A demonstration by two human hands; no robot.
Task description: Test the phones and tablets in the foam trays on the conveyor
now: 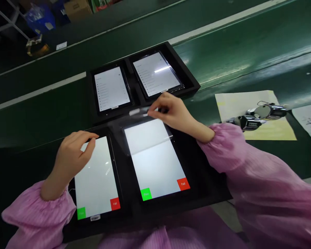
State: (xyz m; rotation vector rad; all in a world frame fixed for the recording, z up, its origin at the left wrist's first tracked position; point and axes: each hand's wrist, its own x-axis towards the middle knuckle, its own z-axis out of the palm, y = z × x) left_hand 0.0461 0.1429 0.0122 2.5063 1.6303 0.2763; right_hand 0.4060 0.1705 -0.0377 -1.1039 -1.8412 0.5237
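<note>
Clearly, the green work surface [261, 38] takes up the most room, running left to right beneath everything. On it, a black near tray [207, 183] lies before the person, and a black far tray [188, 65] sits just beyond. Each holds two tablets side by side: the near left tablet [98, 183] and near right tablet [162, 169] show bright white screens, while the far left tablet [111, 90] and far right tablet [155, 77] show pages of listed lines. A faint see-through sheet [119, 138] seems to spread around the far left corner of the near right tablet; its full outline cannot be made out.

To the right lies a white and yellow paper [272, 135].

The right hand [175, 114] is above the far end of the near right tablet, thumb and fingers pinched closed on a pale strip [134, 112], blurred and pointing left. The left hand [72, 152] is over the far left part of the near left tablet, fingers curved and thumb tip almost meeting the forefinger; whether it has hold of anything, I cannot tell.

Two shiny metal pieces [269, 111] rest on the paper. Smaller again, a green square [146, 194] marks each near screen's near left corner, and a red "Fail" square [183, 184] its near right corner. Smallest is a barcode label [95, 218] at the near left tablet's near edge.
</note>
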